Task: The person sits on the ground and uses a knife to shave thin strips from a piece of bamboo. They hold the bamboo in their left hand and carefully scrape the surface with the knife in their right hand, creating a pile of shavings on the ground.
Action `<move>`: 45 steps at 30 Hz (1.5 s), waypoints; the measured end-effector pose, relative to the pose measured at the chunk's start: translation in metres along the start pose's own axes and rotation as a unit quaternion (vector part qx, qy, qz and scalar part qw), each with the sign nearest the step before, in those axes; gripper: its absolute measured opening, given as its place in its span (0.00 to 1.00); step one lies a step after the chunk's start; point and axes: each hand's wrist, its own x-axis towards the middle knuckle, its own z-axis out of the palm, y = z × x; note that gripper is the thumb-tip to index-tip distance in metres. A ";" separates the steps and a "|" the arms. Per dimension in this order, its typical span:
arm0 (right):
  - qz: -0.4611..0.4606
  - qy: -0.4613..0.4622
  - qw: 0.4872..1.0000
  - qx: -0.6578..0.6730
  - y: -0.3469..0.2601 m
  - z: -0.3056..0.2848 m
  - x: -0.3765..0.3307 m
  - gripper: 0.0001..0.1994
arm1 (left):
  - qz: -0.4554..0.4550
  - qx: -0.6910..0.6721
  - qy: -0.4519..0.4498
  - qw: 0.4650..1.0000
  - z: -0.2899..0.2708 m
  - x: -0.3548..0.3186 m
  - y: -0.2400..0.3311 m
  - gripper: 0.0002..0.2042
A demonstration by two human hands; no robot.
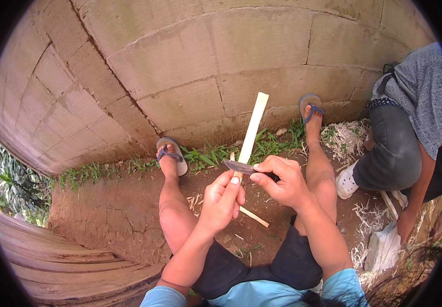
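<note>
My left hand point(222, 200) is closed around the lower end of a flat, pale wooden strip point(252, 129), thumb lying along it. The strip slants up and away from me toward the wall. In my right hand point(285, 185) is a knife point(239, 167) with a short dark blade. Its blade lies across the strip just above my left thumb, tip toward the left. Below my hands, a thinner pale stick point(255, 217) shows near the ground; part of it is hidden behind my left hand.
A block wall point(262, 46) rises in front, with grass point(208, 155) along its foot. At right, another person point(392, 138) crouches, one hand by a whitish block point(383, 249). Pale shavings point(349, 138) litter the dirt. Wooden boards point(62, 261) lie at lower left.
</note>
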 end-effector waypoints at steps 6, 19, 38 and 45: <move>0.016 -0.016 1.000 0.002 -0.004 0.000 -0.002 0.07 | 0.022 0.030 0.017 0.999 0.003 -0.001 -0.004 0.12; 0.049 -0.054 0.996 0.050 -0.007 0.005 -0.003 0.07 | 0.004 0.025 0.003 1.000 -0.004 0.001 -0.009 0.11; 0.099 -0.046 0.993 0.041 -0.009 0.006 -0.004 0.12 | -0.024 0.019 -0.016 0.999 -0.007 0.007 -0.012 0.09; 0.115 -0.040 0.992 0.027 -0.008 0.003 -0.005 0.28 | 0.030 0.054 -0.014 0.998 -0.005 0.008 -0.012 0.12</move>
